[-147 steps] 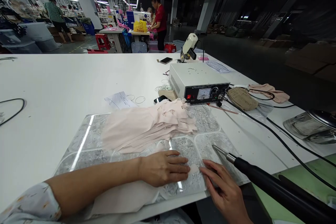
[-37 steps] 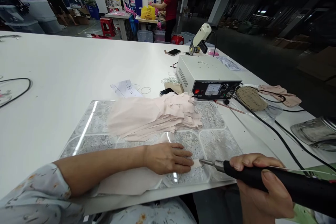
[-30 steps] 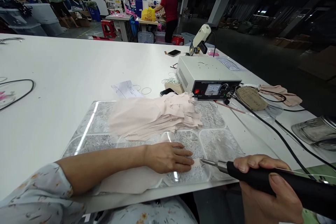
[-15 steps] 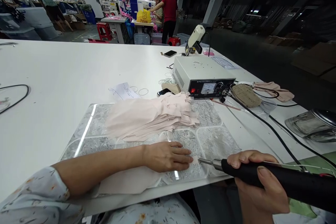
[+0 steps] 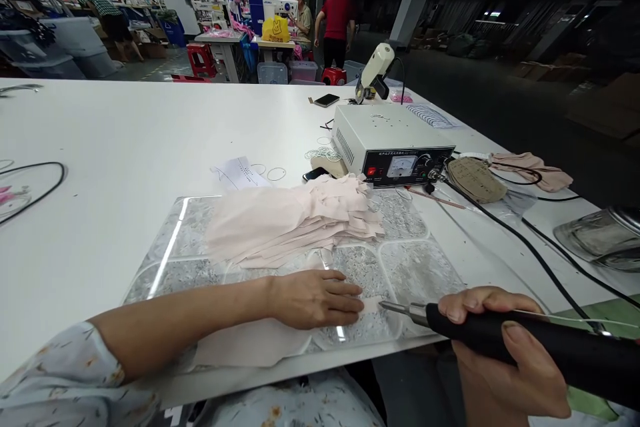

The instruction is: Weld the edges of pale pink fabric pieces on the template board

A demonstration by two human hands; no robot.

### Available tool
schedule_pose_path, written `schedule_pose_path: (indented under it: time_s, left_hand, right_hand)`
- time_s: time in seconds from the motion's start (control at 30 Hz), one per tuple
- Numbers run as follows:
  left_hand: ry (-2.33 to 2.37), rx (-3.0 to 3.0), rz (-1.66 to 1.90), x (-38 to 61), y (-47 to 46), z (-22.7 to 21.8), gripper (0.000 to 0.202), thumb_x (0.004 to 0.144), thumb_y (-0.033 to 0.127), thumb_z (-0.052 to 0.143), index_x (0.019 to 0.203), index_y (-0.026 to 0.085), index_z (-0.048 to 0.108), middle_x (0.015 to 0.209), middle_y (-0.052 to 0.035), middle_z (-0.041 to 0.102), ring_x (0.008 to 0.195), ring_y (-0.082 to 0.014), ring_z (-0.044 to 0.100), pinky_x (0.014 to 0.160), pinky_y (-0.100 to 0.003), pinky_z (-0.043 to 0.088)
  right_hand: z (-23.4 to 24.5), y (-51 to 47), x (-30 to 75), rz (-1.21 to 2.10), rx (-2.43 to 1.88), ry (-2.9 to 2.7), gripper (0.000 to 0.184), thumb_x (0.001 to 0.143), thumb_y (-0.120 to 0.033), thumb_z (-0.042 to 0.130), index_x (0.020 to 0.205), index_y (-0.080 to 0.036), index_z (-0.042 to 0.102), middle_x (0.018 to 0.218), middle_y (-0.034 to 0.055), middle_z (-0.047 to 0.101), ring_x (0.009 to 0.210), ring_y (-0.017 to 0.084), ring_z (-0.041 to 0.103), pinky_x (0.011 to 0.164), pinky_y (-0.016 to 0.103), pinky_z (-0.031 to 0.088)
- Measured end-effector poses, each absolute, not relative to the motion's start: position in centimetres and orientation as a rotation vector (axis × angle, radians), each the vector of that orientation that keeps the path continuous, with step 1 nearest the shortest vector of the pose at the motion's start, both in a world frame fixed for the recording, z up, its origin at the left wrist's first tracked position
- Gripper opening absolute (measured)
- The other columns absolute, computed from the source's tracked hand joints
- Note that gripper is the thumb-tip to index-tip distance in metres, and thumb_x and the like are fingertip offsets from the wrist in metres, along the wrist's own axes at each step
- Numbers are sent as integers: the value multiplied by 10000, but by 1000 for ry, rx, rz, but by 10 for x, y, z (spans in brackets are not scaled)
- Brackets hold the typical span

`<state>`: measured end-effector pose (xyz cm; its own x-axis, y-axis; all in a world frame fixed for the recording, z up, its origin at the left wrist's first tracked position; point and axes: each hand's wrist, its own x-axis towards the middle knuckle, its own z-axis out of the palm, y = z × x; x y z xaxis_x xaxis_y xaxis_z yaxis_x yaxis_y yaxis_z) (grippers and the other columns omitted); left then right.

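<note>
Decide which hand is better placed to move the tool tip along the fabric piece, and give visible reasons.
Right. The right hand grips the black handheld tool, whose metal tip meets the pink fabric piece. The left hand lies flat on that piece, pinning it to the clear mat.

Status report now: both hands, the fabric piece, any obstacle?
Left hand flat on fabric piece. Right hand grips black tool, tip at fabric edge. Fabric stack behind, apart.

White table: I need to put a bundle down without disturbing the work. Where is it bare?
The white table is bare on its wide left stretch, between the black cable loop and the paper slip. It is crowded to the right around the control box, its cords, and the fabric stack, and near both hands.
</note>
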<state>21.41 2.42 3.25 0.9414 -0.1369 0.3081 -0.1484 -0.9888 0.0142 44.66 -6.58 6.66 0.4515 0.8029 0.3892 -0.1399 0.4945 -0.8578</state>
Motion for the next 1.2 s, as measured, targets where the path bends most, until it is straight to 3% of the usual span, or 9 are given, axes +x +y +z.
schedule_pose_path:
  time_s: [0.33,0.73,1.2]
  left_hand:
    - [-194,3045,357,214,23,31,392,990,167,286,1175,114,628,1293,-61,588,1251,-234,480,1043,-360,364]
    - [-204,3025,461,214,23,33,362,974,152,329,1134,101,650,1254,-86,615,1213,-230,518,1002,-360,415]
    - [-170,3021,319,214,23,33,402,988,165,277,1191,113,620,1297,-58,585,1268,-235,465,1070,-356,338]
  right_hand:
    - [67,-61,434,713,-813,-1000,94,728,-242,540,784,-173,572,677,-7,535,520,117,529,491,298,499]
    - [63,-59,434,723,-813,-1037,60,746,-211,535,781,-175,568,683,5,539,541,131,547,511,314,498]
    - [69,-71,435,754,-815,-1005,89,749,-254,562,789,-174,573,682,-3,526,524,119,535,493,305,498]
